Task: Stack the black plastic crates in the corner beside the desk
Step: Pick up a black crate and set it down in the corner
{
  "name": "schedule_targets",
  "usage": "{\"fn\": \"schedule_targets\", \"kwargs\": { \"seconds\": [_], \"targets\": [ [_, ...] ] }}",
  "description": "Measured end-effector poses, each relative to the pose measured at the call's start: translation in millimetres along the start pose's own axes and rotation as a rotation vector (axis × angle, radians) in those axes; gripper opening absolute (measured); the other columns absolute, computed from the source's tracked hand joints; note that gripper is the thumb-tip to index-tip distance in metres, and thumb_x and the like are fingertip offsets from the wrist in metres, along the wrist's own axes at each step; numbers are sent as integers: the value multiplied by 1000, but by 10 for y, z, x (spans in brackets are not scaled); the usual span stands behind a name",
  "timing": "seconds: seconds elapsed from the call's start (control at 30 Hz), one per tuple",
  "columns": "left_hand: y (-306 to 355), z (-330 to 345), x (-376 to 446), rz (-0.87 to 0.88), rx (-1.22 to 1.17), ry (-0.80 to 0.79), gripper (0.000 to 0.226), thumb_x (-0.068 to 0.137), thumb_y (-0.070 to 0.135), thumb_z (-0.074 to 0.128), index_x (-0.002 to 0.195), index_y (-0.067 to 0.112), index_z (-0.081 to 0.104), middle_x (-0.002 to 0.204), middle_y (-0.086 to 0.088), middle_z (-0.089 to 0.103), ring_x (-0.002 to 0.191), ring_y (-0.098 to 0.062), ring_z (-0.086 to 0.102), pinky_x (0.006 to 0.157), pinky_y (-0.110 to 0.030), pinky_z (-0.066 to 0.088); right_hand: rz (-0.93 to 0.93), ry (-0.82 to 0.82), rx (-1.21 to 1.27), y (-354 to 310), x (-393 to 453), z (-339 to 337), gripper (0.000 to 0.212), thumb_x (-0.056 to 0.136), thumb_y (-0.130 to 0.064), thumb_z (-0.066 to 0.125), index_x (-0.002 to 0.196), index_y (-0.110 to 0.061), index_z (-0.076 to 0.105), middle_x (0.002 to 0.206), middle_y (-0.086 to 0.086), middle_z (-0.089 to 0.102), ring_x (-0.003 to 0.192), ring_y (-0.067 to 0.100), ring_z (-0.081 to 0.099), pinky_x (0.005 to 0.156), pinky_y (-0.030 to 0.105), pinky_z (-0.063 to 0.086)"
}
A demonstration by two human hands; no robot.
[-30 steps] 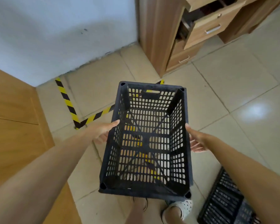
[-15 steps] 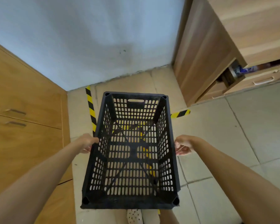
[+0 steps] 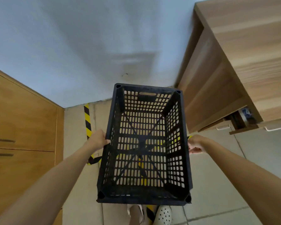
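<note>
I hold an empty black plastic crate [image 3: 144, 143] with perforated walls in front of me, above the tiled floor. My left hand [image 3: 98, 139] grips its left long rim and my right hand [image 3: 195, 144] grips its right long rim. The crate's open top faces me and its far end points at the corner where the pale wall meets the floor. The wooden desk [image 3: 234, 62] stands just to the right of the crate's far end. No other crate is in view.
A wooden cabinet [image 3: 23, 127] with two handles fills the left side. Yellow-and-black hazard tape [image 3: 87, 120] runs along the floor by the crate's left side. The desk's drawers [image 3: 250, 125] stand partly open at right. My feet [image 3: 152, 213] show below the crate.
The view has come closer to the wall and corner, and the crate has moved forward and to the right, now next to the desk's side. Both hands keep their grip.
</note>
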State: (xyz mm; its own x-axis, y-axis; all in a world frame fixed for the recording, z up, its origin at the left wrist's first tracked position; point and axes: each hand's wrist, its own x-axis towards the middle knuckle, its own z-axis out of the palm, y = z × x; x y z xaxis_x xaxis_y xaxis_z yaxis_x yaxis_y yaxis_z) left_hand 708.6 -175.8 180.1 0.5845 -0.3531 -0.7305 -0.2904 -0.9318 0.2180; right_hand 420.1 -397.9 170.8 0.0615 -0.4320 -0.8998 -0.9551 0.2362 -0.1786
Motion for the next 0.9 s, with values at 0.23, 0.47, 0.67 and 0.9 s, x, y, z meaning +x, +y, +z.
{"fn": "schedule_targets", "kwargs": {
  "seconds": [0.23, 0.47, 0.67, 0.9],
  "targets": [
    [67, -335, 557, 25, 2, -142, 25, 91, 12, 63, 111, 10, 49, 109, -11, 63, 101, -25, 61, 81, -34, 51, 34, 14, 59, -531, 335, -132, 20, 96, -8, 52, 114, 1, 57, 103, 15, 61, 83, 21, 60, 61, 25, 51],
    [148, -929, 1262, 100, -19, -219, 33, 90, 7, 62, 121, 9, 51, 117, -14, 64, 104, -29, 65, 86, -37, 56, 35, 38, 60, -1364, 741, -218, 16, 97, -13, 54, 102, 3, 56, 78, 11, 53, 61, 17, 47, 61, 29, 49],
    [-37, -1082, 1765, 105, 56, -149, 39, 87, 20, 66, 123, 16, 53, 119, -5, 62, 117, -26, 55, 103, -47, 44, 11, 36, 46, -1919, 1022, -45, 32, 99, -11, 47, 125, 7, 52, 122, 24, 59, 116, 37, 57, 96, 42, 47],
    [-94, -1073, 2154, -49, 92, -7, 25, 92, 27, 60, 109, 15, 48, 104, -6, 60, 103, -28, 58, 89, -44, 49, 6, -13, 219, -2460, 1523, 75, 33, 94, 7, 50, 126, 3, 47, 134, 26, 48, 104, 32, 57, 34, 19, 50]
  ]
}}
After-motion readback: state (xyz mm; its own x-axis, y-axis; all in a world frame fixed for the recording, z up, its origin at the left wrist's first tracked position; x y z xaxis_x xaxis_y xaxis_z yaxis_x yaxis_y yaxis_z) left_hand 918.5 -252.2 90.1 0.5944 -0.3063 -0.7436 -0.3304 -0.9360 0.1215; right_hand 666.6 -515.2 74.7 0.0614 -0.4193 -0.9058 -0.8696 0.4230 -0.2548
